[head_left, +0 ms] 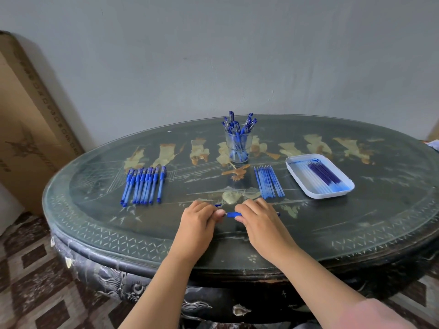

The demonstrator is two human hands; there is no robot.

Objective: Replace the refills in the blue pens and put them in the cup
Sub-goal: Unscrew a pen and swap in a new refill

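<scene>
- Reaching across the worktop [356, 222] for the next one could brush the row of pens [143, 186] lying side by side at the left. They are round and packed close, so one nudge would likely roll several out of line.
- The left hand [198, 218] has its fingers curled and pinches one end of the pen [231, 214], held low over the near part of the worktop. A small blue piece [218, 205] shows just beyond its knuckles. I cannot tell whether it is a cap or a tip section, but if loose it could roll off unnoticed.
- The cup [238, 148], well back at the centre, is crowded with capped pens leaning outward. It may tip or shed one if another is pushed in hard.
- The right hand [260, 218] is closed round the barrel of the same pen. Twisting or pulling the two ends apart too sharply may bend the thin refill inside or let a part spring away.
- The loose refills [269, 184] lie in a tight row just beyond that hand, so a careless pick could drag neighbours along.
- The tray [297, 167] at the right holds more refills amid blue staining, so ink could smear onto fingers. Mixing the two lots could put a spent refill into a pen.
</scene>
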